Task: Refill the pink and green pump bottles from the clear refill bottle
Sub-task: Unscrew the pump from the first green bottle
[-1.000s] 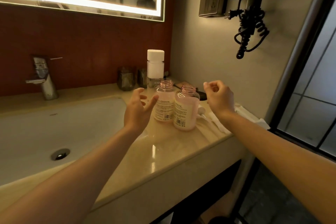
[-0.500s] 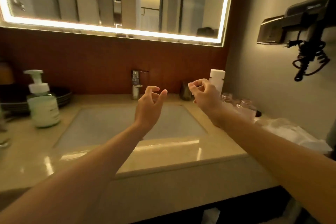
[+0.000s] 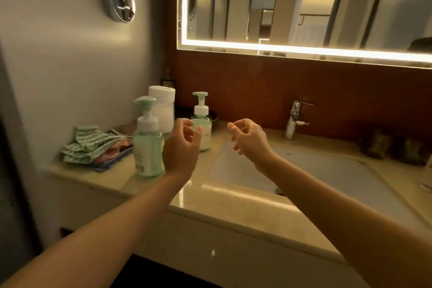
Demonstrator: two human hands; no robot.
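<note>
Two green pump bottles stand on the left end of the desk (image 3: 109,180). The near pump bottle (image 3: 148,152) is close to the front edge, and the far pump bottle (image 3: 207,138) is further back beside the sink (image 3: 315,170). Both are upright with their pumps on. Just behind the near one stands a white-capped bottle (image 3: 162,105) with a clear body, which I take to be the refill (its label is turned away, so I can't be sure). No pink bottle is in sight from here.

The left hand (image 3: 181,147) hangs in the air between the two green bottles, fingers loosely curled round nothing. The right hand (image 3: 250,142) hovers over the sink's left edge, equally loose and empty. Neither seems to touch a bottle.

It looks like the reach for a green bottle, with opening it to follow. To do that well, I'd say:
- wrap one hand round the body, low down, so it can't tip
- turn the collar with the other hand, not the pump head, which would only spin
- draw the tube straight up and let it drip into the neck
- lay the pump on the cloths (image 3: 93,145) by the wall

Keep the open bottle back from the desk's edge and clear of the tap (image 3: 295,121).
</note>
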